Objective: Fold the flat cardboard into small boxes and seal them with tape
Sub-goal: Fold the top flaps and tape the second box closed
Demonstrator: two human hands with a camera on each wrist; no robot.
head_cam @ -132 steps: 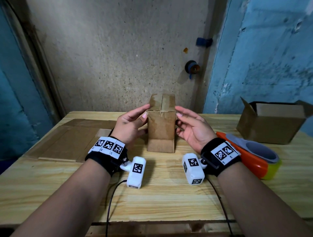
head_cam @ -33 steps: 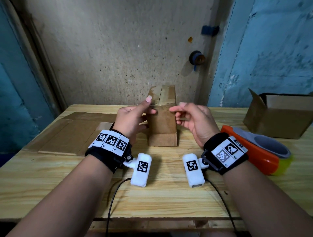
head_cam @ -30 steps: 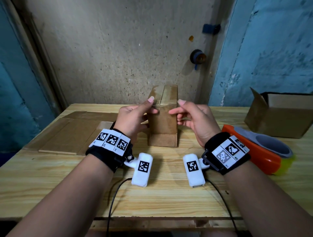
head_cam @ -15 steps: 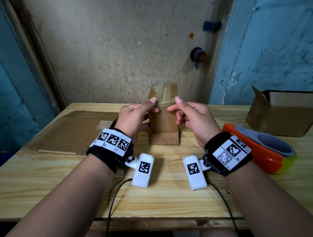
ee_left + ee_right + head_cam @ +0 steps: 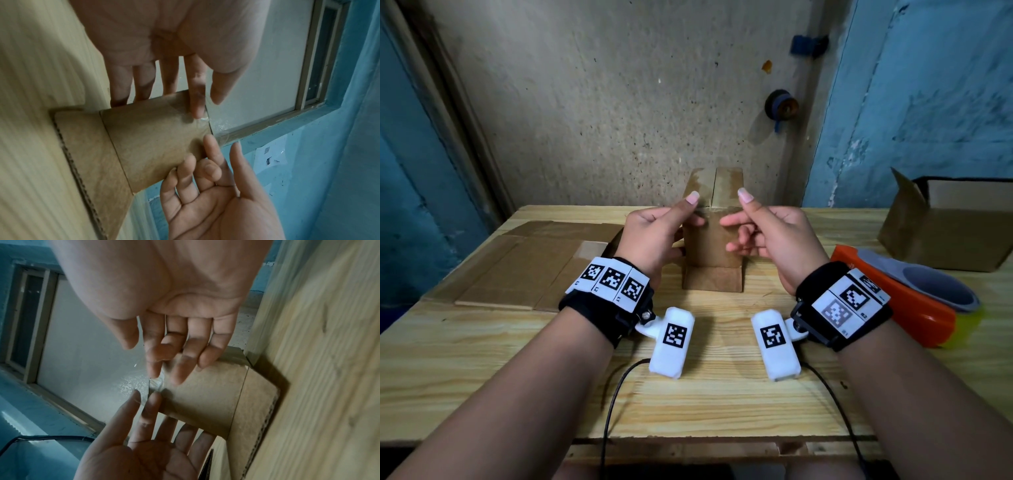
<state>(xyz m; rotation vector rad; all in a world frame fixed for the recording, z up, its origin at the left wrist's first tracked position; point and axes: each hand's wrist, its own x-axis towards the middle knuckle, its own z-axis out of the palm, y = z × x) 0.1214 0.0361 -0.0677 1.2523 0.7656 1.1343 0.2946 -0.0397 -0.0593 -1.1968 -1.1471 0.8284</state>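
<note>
- Grip-wise, my left hand (image 5: 654, 236) is resting its index finger on the top edge of the small box (image 5: 711, 240), thumb held just off it, the other fingers reaching round the far side. Nothing is being pinched as far as I'm seeing, so I'm calling it relaxed and spread.
- My right hand (image 5: 767, 236) is hovering just beside the box's right edge, fingers loosely curled, thumb up, holding nothing. In the right wrist view one fingertip is sitting right at the corner where the clear tape (image 5: 202, 120) is wrinkling over the edge.
- Small box is standing upright on the bench (image 5: 705, 394), centre, with its bottom flap (image 5: 711, 279) sticking out flat towards me.
- Step, I'm guessing: I'm smoothing the tape down over the top seam, so that end looks about sealed.
- Next move is probably calling for flipping the box, folding that loose flap in, then reaching for the orange tape dispenser (image 5: 893, 301) lying to my right.
- Containers: the bigger open carton (image 5: 945, 236) is sitting far right with flaps up; I'm not able to see inside it. I can't tell what the small box holds either.
- Flat cardboard (image 5: 524, 263) is waiting on the left, still unfolded.
</note>
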